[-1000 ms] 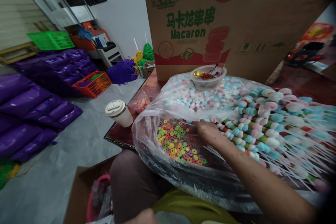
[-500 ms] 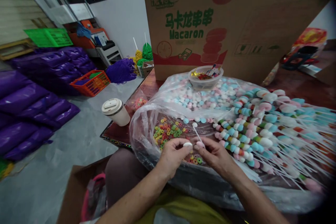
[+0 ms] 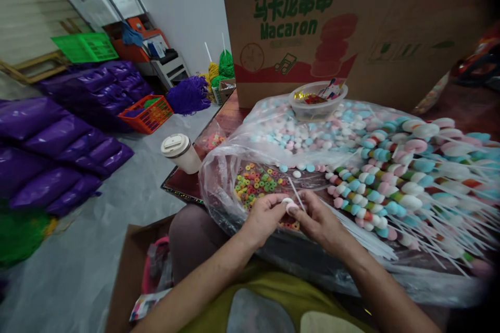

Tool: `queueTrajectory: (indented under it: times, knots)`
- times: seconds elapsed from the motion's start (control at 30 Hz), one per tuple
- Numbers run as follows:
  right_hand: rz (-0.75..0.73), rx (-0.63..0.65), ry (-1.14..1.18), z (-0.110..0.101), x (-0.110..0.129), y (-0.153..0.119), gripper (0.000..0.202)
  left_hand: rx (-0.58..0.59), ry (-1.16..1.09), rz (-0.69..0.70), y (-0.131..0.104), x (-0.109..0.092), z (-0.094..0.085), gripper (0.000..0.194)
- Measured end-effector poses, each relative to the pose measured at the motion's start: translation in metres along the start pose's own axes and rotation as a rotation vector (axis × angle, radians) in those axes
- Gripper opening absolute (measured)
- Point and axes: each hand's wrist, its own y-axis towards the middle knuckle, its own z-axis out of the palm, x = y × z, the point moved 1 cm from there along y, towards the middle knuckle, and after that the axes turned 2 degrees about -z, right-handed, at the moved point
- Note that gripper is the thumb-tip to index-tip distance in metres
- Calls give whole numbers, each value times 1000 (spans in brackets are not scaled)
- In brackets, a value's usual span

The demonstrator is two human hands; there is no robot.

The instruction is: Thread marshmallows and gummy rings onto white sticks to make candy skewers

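Note:
My left hand (image 3: 266, 219) pinches a round white marshmallow (image 3: 287, 201) between thumb and fingers. My right hand (image 3: 321, 222) holds a thin white stick (image 3: 295, 190), its upper end bare and tilted left, along with a pale pink marshmallow (image 3: 291, 208). The two marshmallows touch or nearly touch between my fingertips; whether the stick passes through either one is hidden. Below and behind my hands, colourful ring-shaped pieces (image 3: 258, 183) lie on a clear plastic bag (image 3: 209, 192). To the right is a pile of finished-looking marshmallow skewers (image 3: 375, 187), with loose white sticks (image 3: 367, 239) beside my right hand.
Loose pastel marshmallows (image 3: 300, 138) lie under plastic film, with a clear bowl of small packets (image 3: 318, 106) on top. Behind stands a large cardboard box (image 3: 289, 73). A lidded cup (image 3: 182, 153) is at the table's left edge; an open carton (image 3: 125, 265) sits below.
My left hand has brought the white marshmallow against the pink one at my right hand. A white marshmallow at the stick's upper end no longer shows there. The view has shifted slightly.

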Motion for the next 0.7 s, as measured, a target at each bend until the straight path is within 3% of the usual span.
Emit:
queueTrajectory:
  times: [0.2, 0.37, 0.47, 0.53, 0.7]
  knots:
    - [0, -20, 167, 6, -15, 4, 25, 0, 62, -41, 1, -1, -5, 26]
    - [55, -124, 375, 19, -7, 2, 25, -55, 313, 164, 2, 3, -11, 22]
    - [53, -153, 393, 21, 0, 2, 24, -152, 431, 269, 0, 1, -14, 23]
    - [27, -163, 360, 20, 3, 3, 24, -161, 391, 250, -2, -1, -14, 22]
    - [44, -163, 282, 20, -3, 8, 23, -20, 22, 50, -6, -4, -9, 24]
